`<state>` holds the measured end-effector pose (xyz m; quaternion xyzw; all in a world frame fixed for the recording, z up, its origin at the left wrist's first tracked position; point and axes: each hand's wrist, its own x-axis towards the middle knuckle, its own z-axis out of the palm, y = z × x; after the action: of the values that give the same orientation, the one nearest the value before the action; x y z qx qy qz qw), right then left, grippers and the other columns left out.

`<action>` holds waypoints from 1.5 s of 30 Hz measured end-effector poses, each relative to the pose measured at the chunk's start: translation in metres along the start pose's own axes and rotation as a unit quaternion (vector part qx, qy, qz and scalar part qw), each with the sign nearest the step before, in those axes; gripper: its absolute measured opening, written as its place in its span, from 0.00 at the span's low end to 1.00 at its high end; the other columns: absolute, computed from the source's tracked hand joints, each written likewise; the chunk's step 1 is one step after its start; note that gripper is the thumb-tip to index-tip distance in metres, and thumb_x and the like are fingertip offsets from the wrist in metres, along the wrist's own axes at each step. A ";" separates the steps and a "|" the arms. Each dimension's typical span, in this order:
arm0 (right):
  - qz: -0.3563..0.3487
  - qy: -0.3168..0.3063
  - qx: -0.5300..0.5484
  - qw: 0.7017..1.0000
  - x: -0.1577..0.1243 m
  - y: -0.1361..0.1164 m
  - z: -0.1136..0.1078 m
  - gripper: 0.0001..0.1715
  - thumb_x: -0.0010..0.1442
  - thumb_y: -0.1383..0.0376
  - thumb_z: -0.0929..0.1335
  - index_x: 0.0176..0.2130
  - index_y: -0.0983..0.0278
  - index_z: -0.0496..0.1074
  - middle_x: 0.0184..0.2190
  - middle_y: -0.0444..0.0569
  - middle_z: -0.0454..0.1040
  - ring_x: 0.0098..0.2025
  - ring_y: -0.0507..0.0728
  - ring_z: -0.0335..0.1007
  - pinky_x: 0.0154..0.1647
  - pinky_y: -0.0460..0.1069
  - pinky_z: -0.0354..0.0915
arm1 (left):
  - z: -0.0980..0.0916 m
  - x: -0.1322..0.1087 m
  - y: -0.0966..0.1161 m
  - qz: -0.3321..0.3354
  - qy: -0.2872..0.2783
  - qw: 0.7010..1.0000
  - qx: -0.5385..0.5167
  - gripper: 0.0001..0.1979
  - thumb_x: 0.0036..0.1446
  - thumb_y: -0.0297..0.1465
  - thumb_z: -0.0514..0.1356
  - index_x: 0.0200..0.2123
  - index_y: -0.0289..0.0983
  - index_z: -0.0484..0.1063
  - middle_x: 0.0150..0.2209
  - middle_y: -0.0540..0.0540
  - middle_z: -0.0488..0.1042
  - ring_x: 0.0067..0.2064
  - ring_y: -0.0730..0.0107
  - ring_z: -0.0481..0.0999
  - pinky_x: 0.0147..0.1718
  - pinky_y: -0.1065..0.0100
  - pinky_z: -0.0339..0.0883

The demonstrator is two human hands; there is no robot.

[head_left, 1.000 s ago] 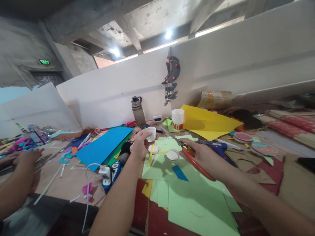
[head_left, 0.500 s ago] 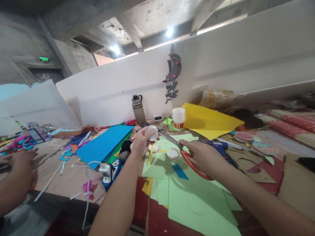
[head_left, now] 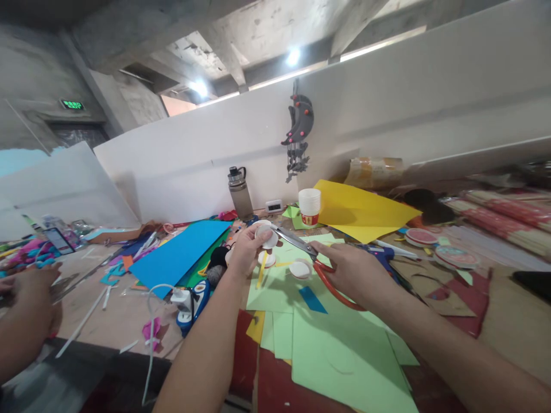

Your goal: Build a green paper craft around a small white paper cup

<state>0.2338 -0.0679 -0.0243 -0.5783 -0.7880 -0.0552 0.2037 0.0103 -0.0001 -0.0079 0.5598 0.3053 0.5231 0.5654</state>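
Observation:
Between the fingers of my left hand [head_left: 244, 252] is a small white paper cup bottom [head_left: 267, 236], its round face turned toward me. My right hand [head_left: 350, 269] grips the orange handles of a pair of scissors [head_left: 299, 242]. The blades point left, and their tips reach the rim of the white piece. Below, on light green paper [head_left: 340, 350], lie another white round piece [head_left: 300, 269] and a white disc with a reddish edge [head_left: 267, 260]. A yellow strip [head_left: 261, 271] and a blue paper scrap [head_left: 313, 299] are close by.
Behind my hands stand a stack of paper cups [head_left: 309, 206], a water bottle [head_left: 240, 195] and yellow card [head_left: 365, 211]. Blue card [head_left: 181, 252] and a power strip [head_left: 193, 307] lie left. A blue glue gun [head_left: 381, 255] sits right. Another person's hands [head_left: 30, 298] are at far left.
The white piece has turned slightly in my left hand, and the scissor tips stay at its rim. The whole view has shifted a little.

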 end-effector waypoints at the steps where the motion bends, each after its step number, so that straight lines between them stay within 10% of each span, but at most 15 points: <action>1: -0.001 -0.001 -0.001 1.000 0.000 0.000 0.000 0.25 0.60 0.62 0.62 0.57 0.58 0.67 0.39 0.53 0.77 0.40 0.62 0.73 0.34 0.50 0.63 | 0.000 0.000 0.000 0.000 0.002 1.000 0.000 0.16 0.46 0.38 0.67 0.34 0.33 0.73 0.27 0.46 0.75 0.27 0.67 0.77 0.19 0.74 0.61; 45: -0.005 -0.026 -0.063 0.998 0.001 0.000 0.001 0.23 0.60 0.61 0.62 0.54 0.58 0.68 0.37 0.53 0.80 0.34 0.61 0.76 0.29 0.49 0.61 | -0.004 0.003 -0.001 -0.048 -0.006 0.999 -0.003 0.14 0.47 0.36 0.66 0.31 0.30 0.74 0.28 0.41 0.77 0.25 0.68 0.77 0.15 0.76 0.58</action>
<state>0.2335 -0.0668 -0.0250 -0.5870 -0.7912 -0.0903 0.1460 0.0078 0.0038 -0.0089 0.5457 0.3268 0.4929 0.5936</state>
